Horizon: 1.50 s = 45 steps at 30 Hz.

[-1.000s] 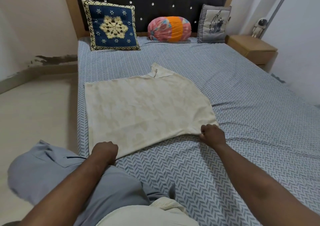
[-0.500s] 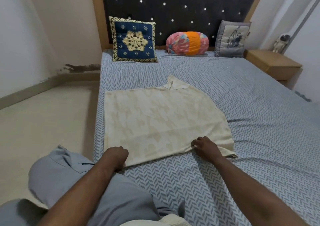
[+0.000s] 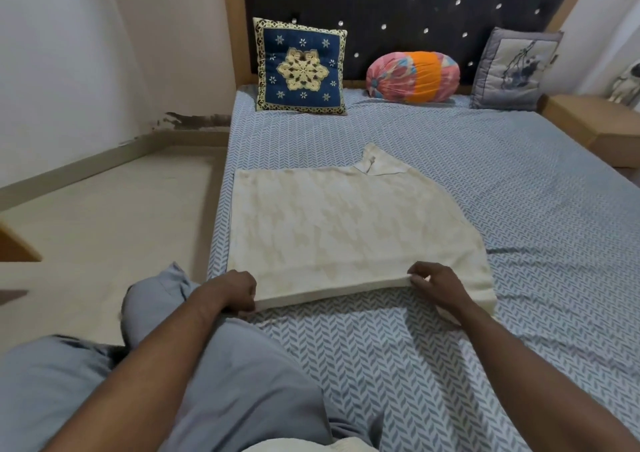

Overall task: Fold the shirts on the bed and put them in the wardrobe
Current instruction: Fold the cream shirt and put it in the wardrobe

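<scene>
Cream shirt (image 3: pixel 346 229) lies flat on the bed (image 3: pixel 519 209), toward its 9 o'clock edge, collar pointing to 12 o'clock.

Observed: the left hand (image 3: pixel 232 292) pinches the hem at the shirt's 7 o'clock corner, fingers curled over the cloth. The right hand (image 3: pixel 436 285) pinches the same hem near 5 o'clock, thumb on top.

Change noted: a second ago the right hand sat at the outer hem corner and the hem lay flat on the sheet. It has since shifted inward along the hem, and the near edge between the two hands is now raised.

Assessment: the hem-to-collar fold is starting. The loose corner outside the right hand may trail. No wardrobe is in view, so storing remains undone. The blue cushion (image 3: pixel 300 67) at 12 o'clock stands well apart.
</scene>
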Motion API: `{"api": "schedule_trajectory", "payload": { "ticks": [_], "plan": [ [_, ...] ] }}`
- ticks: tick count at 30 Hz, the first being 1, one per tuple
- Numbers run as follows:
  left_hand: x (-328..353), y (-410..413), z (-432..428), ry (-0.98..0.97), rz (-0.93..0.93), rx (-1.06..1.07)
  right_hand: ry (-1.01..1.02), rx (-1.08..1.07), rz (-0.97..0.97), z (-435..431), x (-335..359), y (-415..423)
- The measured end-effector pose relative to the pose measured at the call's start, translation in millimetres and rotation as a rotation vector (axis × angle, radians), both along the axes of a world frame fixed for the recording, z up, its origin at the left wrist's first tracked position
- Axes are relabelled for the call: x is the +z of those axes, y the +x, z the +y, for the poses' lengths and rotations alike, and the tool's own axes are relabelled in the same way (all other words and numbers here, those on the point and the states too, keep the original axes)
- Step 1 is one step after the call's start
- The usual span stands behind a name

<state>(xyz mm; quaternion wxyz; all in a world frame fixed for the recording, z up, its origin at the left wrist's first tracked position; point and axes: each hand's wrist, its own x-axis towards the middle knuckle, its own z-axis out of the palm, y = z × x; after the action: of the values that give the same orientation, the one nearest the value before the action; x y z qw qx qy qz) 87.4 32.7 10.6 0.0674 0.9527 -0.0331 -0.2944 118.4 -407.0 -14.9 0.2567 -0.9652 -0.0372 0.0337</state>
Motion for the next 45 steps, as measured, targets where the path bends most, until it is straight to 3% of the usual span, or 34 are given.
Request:
{"api": "schedule_trajectory", "payload": {
  "ticks": [10,22,25,27,30,32,35,38,42,45],
  "plan": [
    [-5.0,77.7,43.4,-0.515,-0.343,0.558,-0.029,-0.062,0.045,32.3,3.5,116.2],
    [-18.5,133.7,53.1,-0.489,-0.463,0.579,-0.052,-0.137,0.166,41.6,-17.9,182.5],
    [-21.1,139.7,48.7,-0.361,-0.41,0.593,-0.071,-0.099,0.227,39.8,-24.5,186.7],
    [-23.0,138.2,42.8,-0.145,-0.402,0.527,-0.055,-0.054,0.228,38.7,-25.0,186.0],
    [-20.7,133.2,10.2,0.097,-0.543,0.323,0.02,-0.051,0.059,34.0,-10.7,170.5],
    [-17.9,130.8,-28.1,-0.014,-0.567,0.149,-0.004,-0.026,-0.02,28.8,5.4,150.1],
    [-24.1,125.4,-86.4,-0.305,-0.339,-0.033,-0.296,0.116,0.264,21.7,26.5,113.2],
    [-37.6,119.7,-120.0,-0.235,-0.14,-0.147,-0.572,0.205,0.481,14.9,23.6,78.8],
    [-48.9,118.0,-124.4,-0.112,-0.133,-0.157,-0.644,0.202,0.417,17.8,13.3,60.2],
    [-48.6,121.9,-123.3,-0.175,-0.061,-0.119,-0.652,0.228,0.564,15.5,26.6,86.7]
  ]
}}
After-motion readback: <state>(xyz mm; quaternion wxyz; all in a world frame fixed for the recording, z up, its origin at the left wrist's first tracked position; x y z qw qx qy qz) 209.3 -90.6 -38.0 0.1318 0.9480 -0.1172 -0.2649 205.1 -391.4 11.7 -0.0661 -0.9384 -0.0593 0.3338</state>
